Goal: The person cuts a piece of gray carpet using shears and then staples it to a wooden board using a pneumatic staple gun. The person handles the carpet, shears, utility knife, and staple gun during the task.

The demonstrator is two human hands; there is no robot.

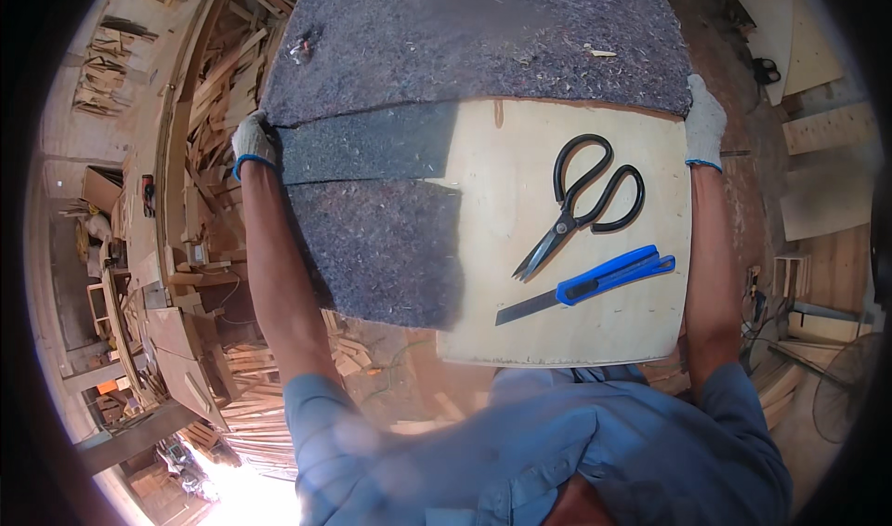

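Observation:
A pale plywood board [520, 182] lies in front of me, with black-handled scissors [567, 217] on it. Nearer to me, a blue utility knife [595, 282] has its blade pointing left. Grey felt [376, 247] and a darker grey-green strip [367, 143] cover the left part. My left hand [251, 140], in a white knit glove with a blue cuff, is closed round the left edge beside the strip. My right hand [706, 122], gloved alike, holds the board's right edge near its far corner. Fingers under the edges are hidden.
Beyond the board spreads a larger grey felt-covered surface [483, 38] with wood chips on it. Wood offcuts [223, 80] are heaped at the left, and more slats [269, 387] lie at lower left. Panels [822, 136] and a round fan-like guard [847, 387] stand at the right.

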